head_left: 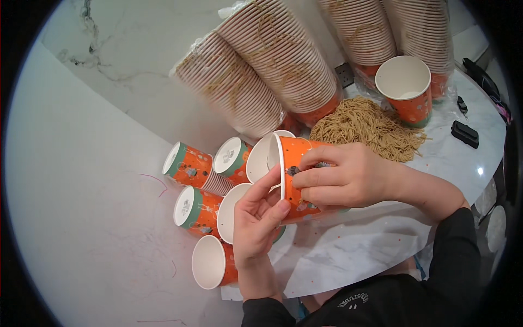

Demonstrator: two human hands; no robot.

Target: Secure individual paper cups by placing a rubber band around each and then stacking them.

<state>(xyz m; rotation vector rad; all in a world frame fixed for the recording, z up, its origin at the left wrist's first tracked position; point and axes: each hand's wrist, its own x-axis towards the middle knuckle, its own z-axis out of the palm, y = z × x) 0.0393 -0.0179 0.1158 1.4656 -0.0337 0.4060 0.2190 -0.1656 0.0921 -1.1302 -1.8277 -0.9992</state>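
- The round white marble bench is carrying everything; its far edge is bending away into the dark rim of the view.
- Four long stacks of nested orange paper cups in clear plastic sleeves are lying across the top; the two on the right are being cut off by the upper edge, so their full length is not showing.
- A tangled heap of tan string lengths is lying behind the hands, its near side being hidden by the right hand.
- One upright orange paper cup with a white inside is standing beside the heap, against the right-hand sleeves.
- Six loose orange cups are lying on their sides left of the hands; two are being partly covered by the left hand, so the count is uncertain.
- The right hand is grasping the orange printed cup held on its side above the bench, its grip closing round the wall.
- The left hand is pinching the same cup at its rim, thumb inside.
- Two small black objects are lying at the right edge, too small to identify.
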